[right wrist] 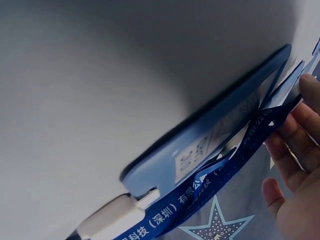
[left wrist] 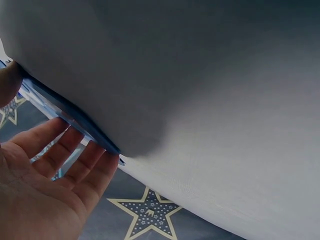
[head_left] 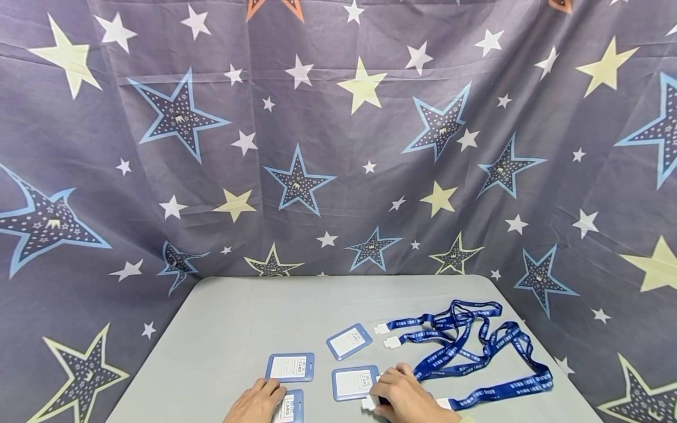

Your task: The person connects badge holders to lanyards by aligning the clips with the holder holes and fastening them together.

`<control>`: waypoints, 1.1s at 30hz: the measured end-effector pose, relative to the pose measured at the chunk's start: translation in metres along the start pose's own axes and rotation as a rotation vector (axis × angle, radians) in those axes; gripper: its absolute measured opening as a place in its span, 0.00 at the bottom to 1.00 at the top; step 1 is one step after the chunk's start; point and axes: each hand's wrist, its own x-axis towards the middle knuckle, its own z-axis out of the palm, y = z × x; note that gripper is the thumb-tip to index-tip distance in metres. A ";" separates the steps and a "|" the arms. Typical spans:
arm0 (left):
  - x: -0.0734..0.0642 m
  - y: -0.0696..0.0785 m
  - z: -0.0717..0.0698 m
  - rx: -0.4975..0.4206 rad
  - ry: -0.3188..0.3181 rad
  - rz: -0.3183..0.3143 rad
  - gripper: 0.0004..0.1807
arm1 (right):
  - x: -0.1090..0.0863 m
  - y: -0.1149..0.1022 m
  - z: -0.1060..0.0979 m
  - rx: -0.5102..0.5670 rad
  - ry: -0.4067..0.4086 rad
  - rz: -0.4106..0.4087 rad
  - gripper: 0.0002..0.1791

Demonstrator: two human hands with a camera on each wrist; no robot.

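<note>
My left hand (head_left: 255, 402) grips a blue-framed ID card holder (head_left: 297, 406) at the table's front edge. In the left wrist view its thumb is at one end of the holder and its fingertips (left wrist: 111, 156) are along the edge. My right hand (head_left: 408, 395) holds a blue lanyard (right wrist: 252, 137) with white print, its strap running between thumb and fingers. A white clip (head_left: 369, 403) sticks out on the left of this hand. Just beside it lies another card holder (head_left: 338, 385), whose slotted end is near the fingers.
Two more card holders lie flat, one left of centre (head_left: 271, 366) and one tilted farther back (head_left: 334, 346). Several tangled blue lanyards (head_left: 465, 329) with white clips (head_left: 382, 329) spread over the right side of the grey table (head_left: 222, 329). A star-patterned cloth (head_left: 328, 135) hangs around the table.
</note>
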 end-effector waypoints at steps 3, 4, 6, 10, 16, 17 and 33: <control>0.000 0.000 0.000 0.002 -0.006 0.001 0.59 | 0.001 -0.001 0.001 -0.003 0.027 -0.015 0.13; 0.000 0.001 -0.001 0.003 -0.008 0.001 0.58 | 0.001 -0.002 0.002 -0.004 0.035 -0.019 0.13; 0.000 0.001 -0.001 0.006 -0.006 0.006 0.58 | 0.002 -0.003 0.002 0.000 0.037 -0.018 0.13; 0.000 0.001 0.000 0.007 -0.002 0.016 0.57 | 0.003 -0.004 0.001 0.014 0.029 -0.016 0.12; 0.000 0.001 -0.001 0.007 -0.008 0.019 0.56 | 0.005 -0.006 0.004 0.034 0.027 -0.016 0.11; 0.000 0.001 -0.001 0.008 -0.008 0.020 0.56 | 0.006 -0.007 0.005 0.037 0.025 -0.015 0.11; 0.000 0.002 0.002 0.019 0.026 0.036 0.54 | 0.009 -0.011 0.008 0.055 0.022 -0.010 0.10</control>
